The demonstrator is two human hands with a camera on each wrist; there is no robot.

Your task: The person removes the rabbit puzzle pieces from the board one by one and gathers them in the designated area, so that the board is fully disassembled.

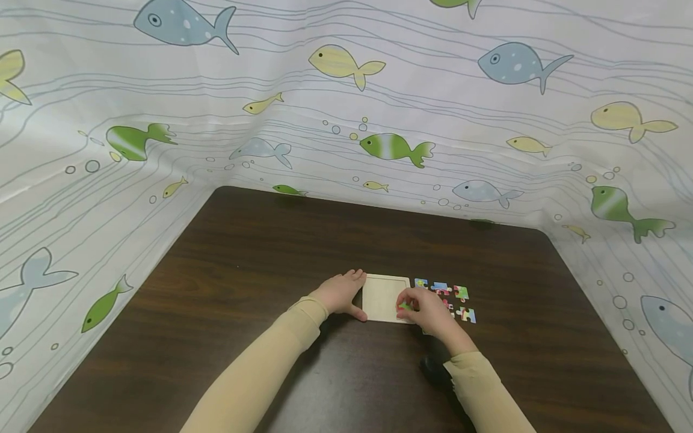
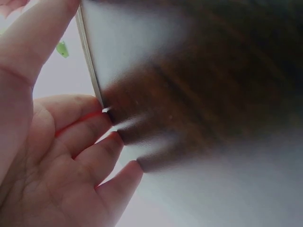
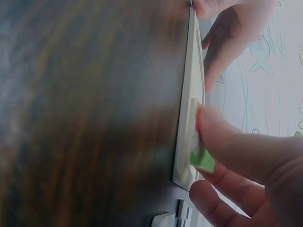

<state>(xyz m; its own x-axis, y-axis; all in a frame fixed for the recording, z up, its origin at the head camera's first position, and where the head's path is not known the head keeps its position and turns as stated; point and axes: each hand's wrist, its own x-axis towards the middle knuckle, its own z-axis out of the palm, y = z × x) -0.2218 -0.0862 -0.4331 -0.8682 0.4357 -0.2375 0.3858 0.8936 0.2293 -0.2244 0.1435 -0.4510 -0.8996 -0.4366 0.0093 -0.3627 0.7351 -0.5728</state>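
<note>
A shallow pale wooden puzzle tray (image 1: 380, 299) with a raised rim lies on the dark table. My left hand (image 1: 341, 293) rests at its left side, fingers stretched out at the far corner and thumb at the near one. In the left wrist view, the fingertips (image 2: 116, 138) lie along the tray's edge. My right hand (image 1: 425, 310) pinches a green jigsaw piece (image 3: 202, 160) between thumb and fingers, over the tray's right near corner. That piece is tilted, close against the rim, and partly hidden by the thumb.
Several colourful jigsaw pieces (image 1: 461, 293) lie in loose rows right of the tray, some hidden behind my right hand. A dark shadow (image 1: 433, 367) falls under the right forearm. Fish-patterned white sheeting (image 1: 330, 108) surrounds the brown wooden table (image 1: 243, 252) at the back and sides.
</note>
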